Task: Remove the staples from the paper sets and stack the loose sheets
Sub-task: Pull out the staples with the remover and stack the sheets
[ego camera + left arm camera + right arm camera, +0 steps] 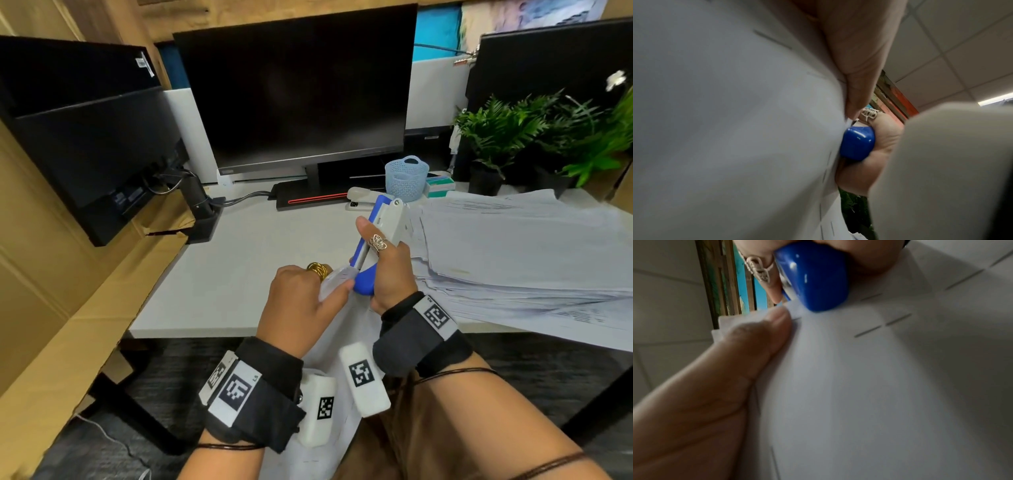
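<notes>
My left hand [301, 301] pinches the top corner of a white stapled paper set [339, 329], which hangs down over my lap in front of the desk. The left thumb [764, 331] presses that corner of the paper set [859, 386]. My right hand [387, 270] grips a blue and grey staple remover [378, 236], whose blue end [857, 142] touches the corner of the paper set [735, 129] beside my left thumb. The staple itself is hidden. A wide pile of loose sheets [520, 250] lies on the desk to the right.
A white desk [246, 260] carries a dark monitor [301, 89], a grey stapler [363, 198], a light blue mesh basket [406, 178] and a small green box [440, 186]. Potted plants [534, 137] stand at the back right. A second monitor [78, 130] and cardboard [51, 308] stand left.
</notes>
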